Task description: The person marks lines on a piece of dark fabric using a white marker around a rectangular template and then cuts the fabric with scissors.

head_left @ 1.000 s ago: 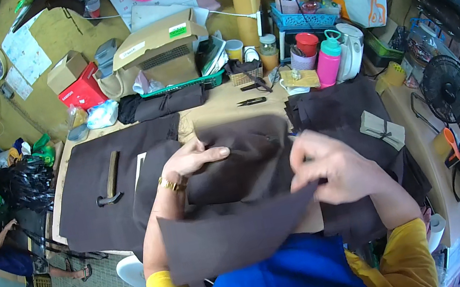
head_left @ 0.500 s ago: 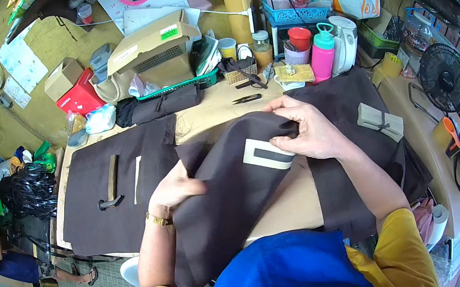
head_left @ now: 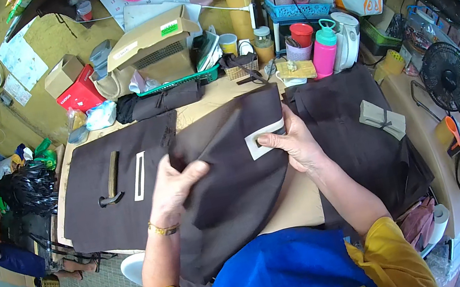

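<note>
Both my hands hold up a dark brown cloth sheet over the middle of the table. My left hand grips its left side, with the thumb pointing right across the cloth. At the right edge, my right hand pinches the sheet, its thumb pressed on a cream rectangular frame-shaped piece. Part of that piece is hidden by the thumb. To the left, a hammer with a wooden handle lies on another dark cloth stack. A second cream frame lies beside the hammer.
More dark cloth covers the table's right side, with a tied grey-green bundle on it. Along the back stand a cardboard box, a pink bottle and baskets. A fan is at right; a person is at far left.
The sheet's far right corner has straightened upward, and my right hand has come lower, toward me. The second cream frame beside the hammer now shows fully. The person at left has raised their arms.
</note>
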`<state>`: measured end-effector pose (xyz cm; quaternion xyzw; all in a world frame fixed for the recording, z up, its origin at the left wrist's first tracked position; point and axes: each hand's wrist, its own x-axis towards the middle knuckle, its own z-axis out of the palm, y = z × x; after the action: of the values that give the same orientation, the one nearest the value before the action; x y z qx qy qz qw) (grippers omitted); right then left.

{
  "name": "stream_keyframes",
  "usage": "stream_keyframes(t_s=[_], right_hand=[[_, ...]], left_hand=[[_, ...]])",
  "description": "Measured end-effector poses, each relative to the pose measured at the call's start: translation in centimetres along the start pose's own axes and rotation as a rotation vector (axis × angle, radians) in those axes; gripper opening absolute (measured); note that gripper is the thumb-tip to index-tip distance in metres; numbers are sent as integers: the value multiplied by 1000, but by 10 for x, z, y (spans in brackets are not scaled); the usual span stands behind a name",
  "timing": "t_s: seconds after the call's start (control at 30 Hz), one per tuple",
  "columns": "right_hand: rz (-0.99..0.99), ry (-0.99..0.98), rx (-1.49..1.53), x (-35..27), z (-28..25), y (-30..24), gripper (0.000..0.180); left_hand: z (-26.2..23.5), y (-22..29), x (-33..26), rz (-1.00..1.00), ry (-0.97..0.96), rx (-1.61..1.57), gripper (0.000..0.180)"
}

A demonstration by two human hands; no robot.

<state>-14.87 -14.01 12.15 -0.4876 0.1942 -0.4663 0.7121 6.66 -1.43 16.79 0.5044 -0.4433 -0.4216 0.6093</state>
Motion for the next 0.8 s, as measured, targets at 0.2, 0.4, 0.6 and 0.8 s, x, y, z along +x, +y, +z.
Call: stream_keyframes(t_s=[0.2, 0.4, 0.6, 0.8], right_hand=[[-63, -147, -375, -12, 6, 5, 63], [50, -333, -499, -30, 43, -6, 70], [-59, -518, -898, -29, -22, 4, 103], [139, -392, -438, -16, 20, -12, 40]], left_hand=[[-24, 15, 3, 499, 48, 727, 133], [9, 32, 8, 99, -238, 841, 52], [-14, 23, 13, 310, -174, 754, 28], [19, 24, 16, 299, -424, 735, 62]])
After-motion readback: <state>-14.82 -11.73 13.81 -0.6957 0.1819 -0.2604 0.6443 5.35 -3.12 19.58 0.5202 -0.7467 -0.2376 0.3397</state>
